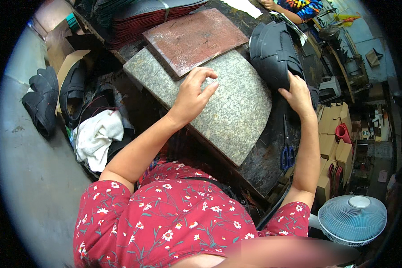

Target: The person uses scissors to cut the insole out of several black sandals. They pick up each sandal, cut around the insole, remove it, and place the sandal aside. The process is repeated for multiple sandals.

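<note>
Left hand (193,94) loosely curled

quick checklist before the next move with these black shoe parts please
1. Left hand free: ok, nothing visible in it.
2. Right hand at the black shoe parts: ok, though how firmly it grips them, cannot tell.
3. Stone slab fully uncovered: not ok, the reddish-brown board lies over its far part.
4. Scissors off the bench: not ok, they lie there near the right forearm.
5. Fan switched off: cannot tell from a still picture.
</note>
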